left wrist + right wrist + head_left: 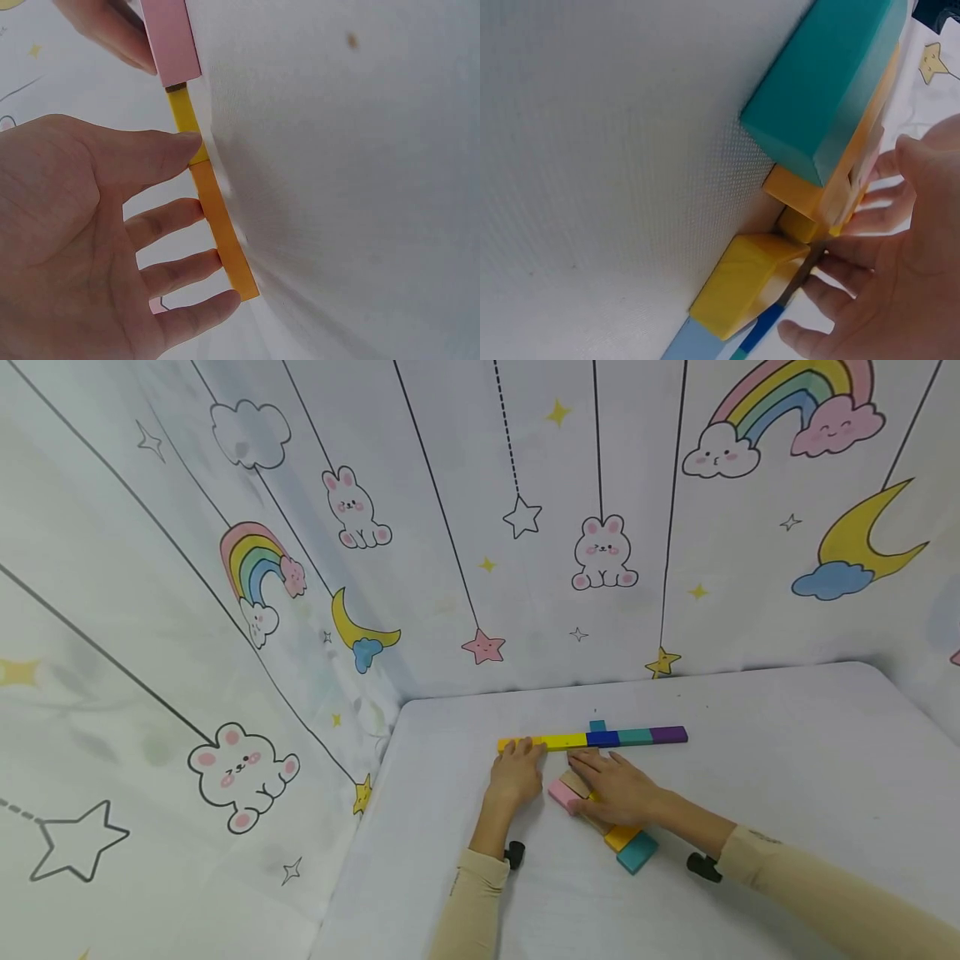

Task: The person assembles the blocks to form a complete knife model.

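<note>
A straight row of blocks runs across the white table: orange [222,225], yellow [564,742], dark blue [602,739], teal [635,737] and purple [669,735]. My left hand [516,774] is at its left end, thumb on the yellow block and fingertips along the orange one in the left wrist view. Over a slanting cluster in front of the row lies my right hand [618,789], fingers extended, hiding part of it. Pink [563,795], wooden [576,783], orange [622,837] and teal [637,852] blocks show around that hand.
Behind the row, touching or close to it, sits a small blue block [597,725]. The table [427,793] meets a cloth backdrop [450,568] printed with bunnies, stars and rainbows at the back and left. A yellow block [739,285] shows beside the right hand.
</note>
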Tool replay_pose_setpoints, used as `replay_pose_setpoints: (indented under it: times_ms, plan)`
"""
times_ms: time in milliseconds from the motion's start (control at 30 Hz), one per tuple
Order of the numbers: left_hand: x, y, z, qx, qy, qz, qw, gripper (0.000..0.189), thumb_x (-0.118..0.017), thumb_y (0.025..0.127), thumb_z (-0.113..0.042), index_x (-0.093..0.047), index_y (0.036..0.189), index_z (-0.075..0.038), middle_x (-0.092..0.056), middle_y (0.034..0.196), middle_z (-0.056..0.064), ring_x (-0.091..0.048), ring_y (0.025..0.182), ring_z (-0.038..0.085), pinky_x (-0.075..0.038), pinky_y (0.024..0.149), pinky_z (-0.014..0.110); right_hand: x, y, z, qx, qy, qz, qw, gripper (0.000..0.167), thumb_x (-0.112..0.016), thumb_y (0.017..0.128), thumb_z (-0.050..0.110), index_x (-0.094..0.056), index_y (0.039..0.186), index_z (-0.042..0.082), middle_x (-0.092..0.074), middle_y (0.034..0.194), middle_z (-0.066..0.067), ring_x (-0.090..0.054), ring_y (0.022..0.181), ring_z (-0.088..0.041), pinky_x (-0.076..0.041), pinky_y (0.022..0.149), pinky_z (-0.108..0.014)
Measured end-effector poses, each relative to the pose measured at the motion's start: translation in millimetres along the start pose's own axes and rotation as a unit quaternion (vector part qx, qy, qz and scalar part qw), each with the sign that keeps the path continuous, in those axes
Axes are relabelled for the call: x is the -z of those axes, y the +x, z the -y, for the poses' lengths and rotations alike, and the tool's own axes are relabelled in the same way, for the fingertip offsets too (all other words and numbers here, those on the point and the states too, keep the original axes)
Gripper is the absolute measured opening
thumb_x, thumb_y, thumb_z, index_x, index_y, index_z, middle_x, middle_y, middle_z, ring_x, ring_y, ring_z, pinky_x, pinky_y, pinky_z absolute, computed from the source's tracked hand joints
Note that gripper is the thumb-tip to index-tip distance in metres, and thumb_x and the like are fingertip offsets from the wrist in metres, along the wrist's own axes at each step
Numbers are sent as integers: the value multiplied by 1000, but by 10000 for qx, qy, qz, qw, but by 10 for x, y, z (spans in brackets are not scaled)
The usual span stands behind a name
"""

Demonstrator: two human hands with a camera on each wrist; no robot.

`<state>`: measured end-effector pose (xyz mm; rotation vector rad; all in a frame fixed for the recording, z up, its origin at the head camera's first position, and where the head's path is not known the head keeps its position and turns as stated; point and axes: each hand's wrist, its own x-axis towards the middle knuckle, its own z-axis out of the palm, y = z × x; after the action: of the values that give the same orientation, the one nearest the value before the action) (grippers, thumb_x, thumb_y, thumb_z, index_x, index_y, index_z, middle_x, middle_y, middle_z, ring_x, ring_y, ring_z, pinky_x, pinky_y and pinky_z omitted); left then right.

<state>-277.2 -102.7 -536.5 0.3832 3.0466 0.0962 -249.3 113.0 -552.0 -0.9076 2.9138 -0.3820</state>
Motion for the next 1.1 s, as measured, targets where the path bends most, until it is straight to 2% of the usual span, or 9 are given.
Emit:
replay_pose_setpoints:
  times_ms: [333, 800, 1100]
  plan:
    - [5, -7, -3, -39, 109, 16, 9999, 53, -60, 104, -24, -50, 156, -28, -44, 161, 3, -40, 149, 32, -45, 114, 55, 16, 35, 19, 52, 93, 28, 9999, 86, -60, 99, 62, -40, 160, 5, -37, 166, -16, -35, 151, -42, -23, 121, -70]
    - [32, -24, -8, -38, 35, 31, 10000, 53, -60, 104, -24, -50, 156, -26, -44, 162, 5, -40, 149, 33, -44, 114, 56, 6, 81, 20, 59, -52, 51, 10000, 85, -57, 100, 64, -40, 160, 6, -37, 166, -15, -36, 151, -40, -24, 119, -71]
    - [37, -34, -10, -53, 61, -3, 10000, 53, -61, 104, -24, -51, 156, -26, -44, 161, 5, -40, 149, 33, -45, 114, 55, -3, 93, -11, 124, 22, -42, 9999, 83, -58, 100, 62, -41, 160, 7, -38, 165, -15, -36, 151, -39, -23, 118, -74]
